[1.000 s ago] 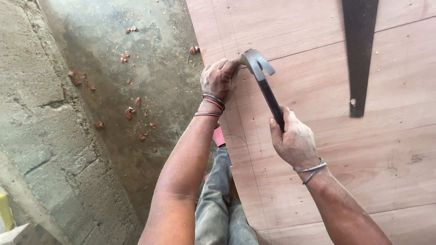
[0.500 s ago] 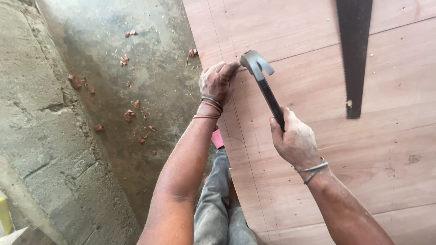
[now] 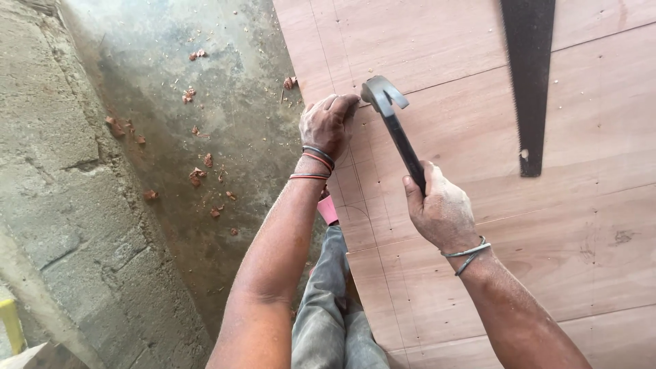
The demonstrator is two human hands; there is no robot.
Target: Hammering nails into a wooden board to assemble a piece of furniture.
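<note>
Dark steel claw hammer (image 3: 393,126) in right hand (image 3: 441,208) over plywood (image 3: 478,239)

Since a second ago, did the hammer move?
Barely. The hammer head stays by the left hand's fingertips near the plywood sheet's edge, the same gap from the saw. The right hand still grips the handle.

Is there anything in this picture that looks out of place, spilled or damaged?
Reddish-brown chips lie scattered on the concrete floor left of the plywood sheet. A handsaw rests loose on the sheet. Otherwise nothing stands out: the right hand holds the claw hammer beside the left hand.
</note>
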